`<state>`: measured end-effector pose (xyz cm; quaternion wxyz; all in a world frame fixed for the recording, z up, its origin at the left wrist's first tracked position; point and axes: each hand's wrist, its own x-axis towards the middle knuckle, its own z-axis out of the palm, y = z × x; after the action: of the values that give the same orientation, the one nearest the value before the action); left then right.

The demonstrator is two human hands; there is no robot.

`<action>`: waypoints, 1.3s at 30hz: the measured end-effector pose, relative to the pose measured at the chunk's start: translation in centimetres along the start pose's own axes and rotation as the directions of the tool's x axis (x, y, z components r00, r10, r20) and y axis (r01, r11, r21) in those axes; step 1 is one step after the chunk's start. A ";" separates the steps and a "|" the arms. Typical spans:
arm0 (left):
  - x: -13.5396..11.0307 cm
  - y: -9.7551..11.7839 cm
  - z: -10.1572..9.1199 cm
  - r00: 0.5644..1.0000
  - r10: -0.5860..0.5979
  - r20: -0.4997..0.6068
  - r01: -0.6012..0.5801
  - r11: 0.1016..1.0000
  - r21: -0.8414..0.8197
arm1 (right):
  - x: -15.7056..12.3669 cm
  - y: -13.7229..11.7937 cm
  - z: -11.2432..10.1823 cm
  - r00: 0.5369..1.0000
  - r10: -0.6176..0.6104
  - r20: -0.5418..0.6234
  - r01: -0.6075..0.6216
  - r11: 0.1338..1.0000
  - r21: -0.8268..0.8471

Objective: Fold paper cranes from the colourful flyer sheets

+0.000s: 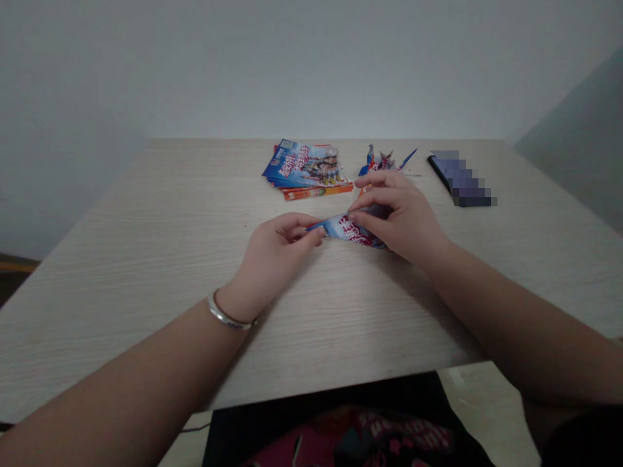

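Watching from a distance, I see a folded paper (357, 233), blue and white with red lettering, narrowing to a blue point at its left end over the middle of a pale wood-grain table (302, 311). The left hand (272, 250) has thumb and fingertips closed on that point, while the right hand (406, 211) pinches the upper edge between thumb and one finger, another finger extended beyond it, near folded paper figures (370, 162).
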<state>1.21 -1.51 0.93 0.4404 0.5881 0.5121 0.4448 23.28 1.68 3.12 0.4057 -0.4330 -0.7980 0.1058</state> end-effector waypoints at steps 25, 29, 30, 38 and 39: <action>-0.5 2.4 0.0 0.997 -0.073 0.014 0.069 0.973 0.219 | 0.4 1.1 0.0 0.996 0.085 0.028 -0.086 0.996 0.033; -0.4 2.3 -0.1 0.996 -0.074 0.043 0.059 0.959 0.276 | 0.3 1.3 0.1 0.995 0.094 0.038 -0.095 0.995 0.043; -0.3 2.2 -0.2 0.996 -0.080 0.051 0.063 0.959 0.277 | 0.3 1.3 0.1 0.995 0.092 0.044 -0.094 0.995 0.043; -0.3 1.1 -0.6 0.975 -0.093 0.203 0.037 0.964 0.264 | 0.0 2.2 0.2 0.990 0.105 0.095 -0.109 0.993 0.043; -0.3 1.1 -0.7 0.974 -0.094 0.205 0.033 0.959 0.282 | 0.0 2.3 0.2 0.990 0.103 0.094 -0.107 0.993 0.048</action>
<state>0.71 -1.89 2.17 0.4211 0.6720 0.5368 0.2879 24.52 3.10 1.75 0.3742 -0.4581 -0.7886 0.1679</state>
